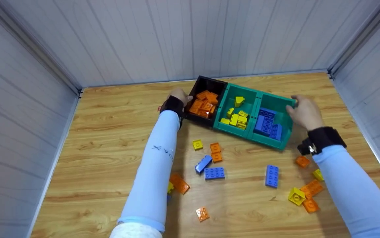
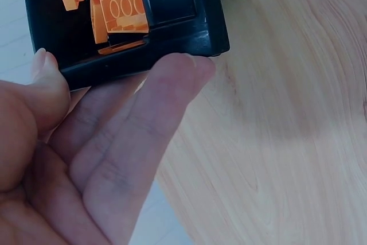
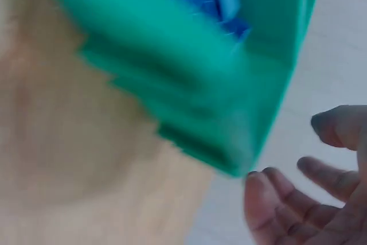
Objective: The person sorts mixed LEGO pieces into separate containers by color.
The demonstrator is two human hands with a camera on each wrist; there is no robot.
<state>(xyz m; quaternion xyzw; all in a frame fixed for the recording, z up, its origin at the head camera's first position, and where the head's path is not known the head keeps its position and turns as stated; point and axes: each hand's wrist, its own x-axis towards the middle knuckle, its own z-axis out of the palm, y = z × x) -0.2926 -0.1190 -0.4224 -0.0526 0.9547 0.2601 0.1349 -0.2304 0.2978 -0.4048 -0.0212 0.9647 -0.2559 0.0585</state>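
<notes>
A black bin [image 1: 210,79] holding orange bricks [image 1: 205,105] stands in a row with two green bins. Yellow bricks [image 1: 237,119] lie in the middle green bin [image 1: 233,132], blue bricks [image 1: 266,123] in the right green bin [image 1: 272,142]. My left hand [image 1: 179,95] grips the black bin's outer end; in the left wrist view the thumb [image 2: 49,76] is at its rim and the fingers [image 2: 155,107] lie against its outside. Beside the right green bin's outer end, my right hand [image 1: 305,112] has its fingers spread, fingertips [image 3: 258,185] right by the corner.
Loose bricks lie in front of the bins: a blue brick [image 1: 214,173], a yellow brick [image 1: 197,144] and an orange brick [image 1: 202,214] among them. Several more, including a yellow brick [image 1: 296,196], lie near the right forearm. Pale panel walls [image 1: 176,39] enclose the wooden table [image 1: 110,132].
</notes>
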